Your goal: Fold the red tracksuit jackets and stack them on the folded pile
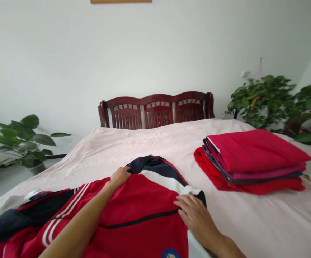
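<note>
A red track jacket (141,200) with navy and white panels lies spread on the bed in front of me. A black zip runs across it, and part of a round blue badge shows at the bottom edge. My left hand (119,176) rests on the jacket's far edge, beside the navy part, its fingers laid on the cloth. Toward the right, my right hand (197,218) lies on the red and white cloth with its fingers apart. Bunched dark and red cloth (31,211) with white stripes extends to the left under my left forearm.
A stack of folded red, pink and dark clothes (260,150) sits on the right of the pale pink bedsheet (150,141). Behind the bed stands a carved dark wooden backrest (158,113). Potted plants stand at left (27,139) and right (265,98).
</note>
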A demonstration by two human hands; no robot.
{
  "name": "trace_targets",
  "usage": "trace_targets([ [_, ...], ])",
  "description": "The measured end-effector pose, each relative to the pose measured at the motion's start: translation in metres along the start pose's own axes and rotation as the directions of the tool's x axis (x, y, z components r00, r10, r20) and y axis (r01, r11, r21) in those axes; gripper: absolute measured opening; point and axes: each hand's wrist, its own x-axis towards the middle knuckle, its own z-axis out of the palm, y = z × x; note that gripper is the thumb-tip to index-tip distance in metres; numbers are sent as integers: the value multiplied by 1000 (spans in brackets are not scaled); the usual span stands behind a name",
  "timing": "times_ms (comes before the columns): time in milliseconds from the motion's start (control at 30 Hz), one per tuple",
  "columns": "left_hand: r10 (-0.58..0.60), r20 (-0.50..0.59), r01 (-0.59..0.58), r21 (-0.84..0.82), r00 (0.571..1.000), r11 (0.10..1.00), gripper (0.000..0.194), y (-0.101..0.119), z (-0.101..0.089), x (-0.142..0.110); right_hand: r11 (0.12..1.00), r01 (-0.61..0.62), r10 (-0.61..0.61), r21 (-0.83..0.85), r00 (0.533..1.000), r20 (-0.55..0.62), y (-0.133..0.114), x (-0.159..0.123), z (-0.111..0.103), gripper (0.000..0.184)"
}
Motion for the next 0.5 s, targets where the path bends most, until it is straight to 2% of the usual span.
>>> trace_targets([
  [100,-98,6,98,-59,995,993,40,5,11,4,1000,-14,15,18,1000,-16,-2,1,-4,34],
  [167,-157,3,156,-130,988,979,38,6,10,4,999,-29,30,34,999,-30,-4,2,-7,34],
  [300,-203,-4,186,-382,979,905,28,16,-13,2,995,-42,44,95,999,-23,-5,2,-9,33],
  [400,-156,-11,113,-637,988,762,32,43,-43,-11,980,-76,86,182,995,-50,0,1,-7,35],
  [500,8,31,21,-836,999,548,36,82,-63,-54,936,-164,222,311,962,-158,-1,4,-8,51],
])
